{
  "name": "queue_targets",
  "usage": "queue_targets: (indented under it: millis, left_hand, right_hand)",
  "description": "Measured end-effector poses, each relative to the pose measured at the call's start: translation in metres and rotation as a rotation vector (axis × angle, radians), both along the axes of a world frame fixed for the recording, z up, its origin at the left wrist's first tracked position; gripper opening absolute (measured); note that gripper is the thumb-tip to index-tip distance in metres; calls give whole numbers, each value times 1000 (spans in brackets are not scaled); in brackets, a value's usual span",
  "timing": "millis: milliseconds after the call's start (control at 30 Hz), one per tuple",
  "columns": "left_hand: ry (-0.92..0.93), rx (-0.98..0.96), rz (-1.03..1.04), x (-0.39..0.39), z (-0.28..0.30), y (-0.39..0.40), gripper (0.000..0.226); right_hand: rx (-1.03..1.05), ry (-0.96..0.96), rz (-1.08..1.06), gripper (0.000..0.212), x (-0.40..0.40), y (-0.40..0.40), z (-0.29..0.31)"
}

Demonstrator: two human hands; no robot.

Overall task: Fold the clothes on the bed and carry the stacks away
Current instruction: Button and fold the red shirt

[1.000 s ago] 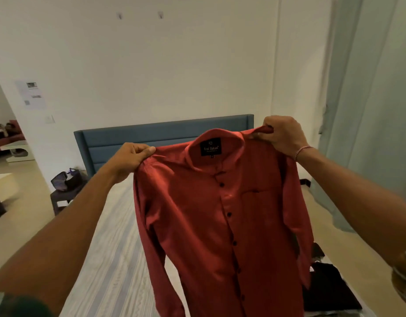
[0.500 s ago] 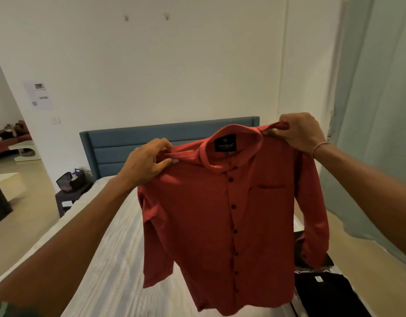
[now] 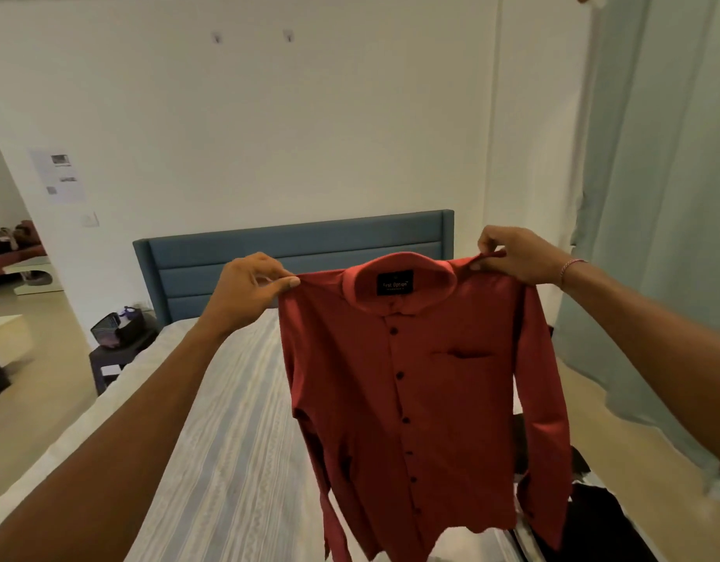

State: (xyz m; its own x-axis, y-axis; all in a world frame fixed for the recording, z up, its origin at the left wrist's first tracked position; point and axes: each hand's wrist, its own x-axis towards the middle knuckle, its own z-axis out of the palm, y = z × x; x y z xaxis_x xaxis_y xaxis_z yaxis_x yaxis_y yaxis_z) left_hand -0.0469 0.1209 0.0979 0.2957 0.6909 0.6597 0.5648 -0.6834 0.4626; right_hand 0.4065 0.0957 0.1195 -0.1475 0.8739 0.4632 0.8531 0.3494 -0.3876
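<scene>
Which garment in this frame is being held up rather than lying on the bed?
The red shirt, pinched at its shoulders by the left hand and right hand. The black garment lies low at the right, untouched.

Left hand [image 3: 249,290] outward; shirt [image 3: 423,399] spread

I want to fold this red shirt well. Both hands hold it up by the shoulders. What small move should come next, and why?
Probably lower the shirt flat onto the bed, buttons facing down. The left hand and right hand pinch its shoulders, it hangs open and straight, and the striped cover beneath it looks free.
</scene>
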Motion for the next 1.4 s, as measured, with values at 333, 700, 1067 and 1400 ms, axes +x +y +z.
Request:
queue_targets:
  millis: [333,700,1067,1400]
  left_hand:
    - [-360,-325,315,-2,11,33,26]
    - [89,174,169,0,28,3,16]
    - [98,9,91,-32,30,7,18]
    - [-144,-89,88,-25,4,6,20]
  right_hand:
    - [118,125,179,33,-30,-16,-2]
    - [202,-81,21,18,-19,-11,-8]
    - [138,297,65,8,-15,-10,2]
    - [247,245,-22,6,-28,-6,3]
